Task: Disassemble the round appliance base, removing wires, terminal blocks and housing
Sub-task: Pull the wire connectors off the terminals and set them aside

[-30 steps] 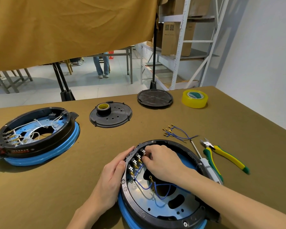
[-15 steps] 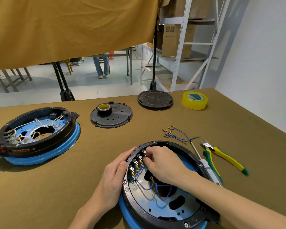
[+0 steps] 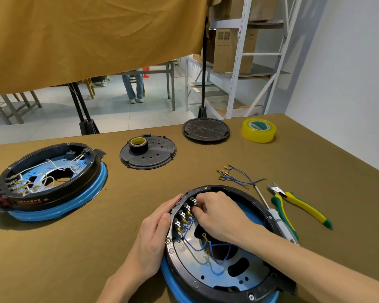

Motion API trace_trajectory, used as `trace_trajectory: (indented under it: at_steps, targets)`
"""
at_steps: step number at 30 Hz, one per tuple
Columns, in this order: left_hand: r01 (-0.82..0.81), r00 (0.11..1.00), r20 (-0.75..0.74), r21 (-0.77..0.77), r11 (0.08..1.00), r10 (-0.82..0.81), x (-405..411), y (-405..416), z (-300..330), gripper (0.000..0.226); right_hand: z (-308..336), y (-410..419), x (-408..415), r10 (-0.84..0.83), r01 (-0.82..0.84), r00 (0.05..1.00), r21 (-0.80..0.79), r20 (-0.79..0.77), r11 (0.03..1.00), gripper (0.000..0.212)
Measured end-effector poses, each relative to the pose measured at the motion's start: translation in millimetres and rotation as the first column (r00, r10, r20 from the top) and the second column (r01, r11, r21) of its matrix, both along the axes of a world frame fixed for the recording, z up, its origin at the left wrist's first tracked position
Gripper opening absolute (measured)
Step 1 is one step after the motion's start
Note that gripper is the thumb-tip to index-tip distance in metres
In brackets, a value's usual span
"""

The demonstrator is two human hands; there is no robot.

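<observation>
Far left on table (image 3: 74, 248): second round base (image 3: 46, 182), white wires inside, untouched. Centre rear: black cover plate (image 3: 153, 157) carrying black tape roll (image 3: 138, 144); second black disc (image 3: 206, 130); yellow tape roll (image 3: 259, 129). Near centre: left hand (image 3: 155, 230), fingers straight, pressed flat against outer rim of round appliance base (image 3: 219, 265). Right hand (image 3: 219, 213) inside base, fingertips curled, pinching at blue wire (image 3: 195, 248) by terminal blocks (image 3: 183, 215). Right: loose blue wire bundle (image 3: 236, 176), screwdriver (image 3: 271, 211), green-yellow cutters (image 3: 298, 206).

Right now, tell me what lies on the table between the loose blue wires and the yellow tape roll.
Nothing: in the head view, only bare table cloth separates the loose blue wires from the yellow tape roll.
</observation>
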State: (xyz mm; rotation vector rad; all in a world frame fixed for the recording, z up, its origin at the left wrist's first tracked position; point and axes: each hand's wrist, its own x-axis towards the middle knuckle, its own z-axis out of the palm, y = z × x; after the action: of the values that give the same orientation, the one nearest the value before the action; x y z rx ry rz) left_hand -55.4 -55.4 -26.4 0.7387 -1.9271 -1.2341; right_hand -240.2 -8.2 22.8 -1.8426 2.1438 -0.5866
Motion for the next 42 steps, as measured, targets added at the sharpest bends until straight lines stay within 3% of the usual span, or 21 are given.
trace_trajectory:
  at_steps: [17,33,37,42]
  targets:
    - [-0.007,1.000,0.004,0.004,1.000,0.007,1,1,1,0.056,2,0,-2,0.032,-0.032,0.999,0.023,-0.011,0.999,0.029]
    - [0.002,1.000,0.002,0.022,1.000,-0.002,2,1,-1,0.055,1,10,-2,-0.087,0.090,0.995,-0.066,0.050,0.994,0.021]
    - [-0.002,1.000,0.002,0.020,1.000,0.002,1,1,-1,0.055,2,17,1,-0.011,0.013,1.000,-0.166,0.013,0.986,0.015]
    - [0.007,1.000,-0.009,0.010,1.000,-0.007,1,0,-3,0.053,1,15,6,0.006,-0.007,1.000,-0.130,-0.007,0.992,0.024]
